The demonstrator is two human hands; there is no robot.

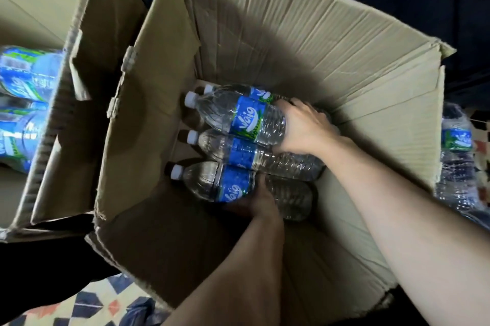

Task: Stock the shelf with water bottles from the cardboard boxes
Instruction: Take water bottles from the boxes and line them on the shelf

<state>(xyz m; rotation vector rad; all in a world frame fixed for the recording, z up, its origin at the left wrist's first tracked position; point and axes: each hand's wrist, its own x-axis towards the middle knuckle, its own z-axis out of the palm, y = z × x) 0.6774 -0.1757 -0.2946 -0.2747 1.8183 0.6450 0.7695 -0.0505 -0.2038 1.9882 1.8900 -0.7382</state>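
My left hand (261, 201) sits lowest in the frame, deep in the big open brown cardboard box (305, 41), fingers curled under the nearest clear plastic water bottle with a blue label and white cap (228, 183). My grip closes on its waist, just behind the label. Higher and to the right, my right hand (302, 128) wraps the base end of the upper bottle (238, 116), which rides tilted above the others, its cap pointing to the left of the frame. Both hands are clamped, each on its own bottle, well apart from one another.

Between the two lies a third bottle (238, 152), untouched, and another cap shows behind the upper one. All lie on their sides at the box's bottom.

I judge these full and heavy for one hand. The thin ribbed walls will give under a squeeze, and the film label is slick, so the ribbed lower body or the stiff neck is the surer hold.

At the right edge of the frame stands a shrink-wrapped pack of bottles (457, 156) outside the box. At upper left a second cardboard box (77, 41) holds more blue-labelled bottles (23, 79). No shelf is in view.
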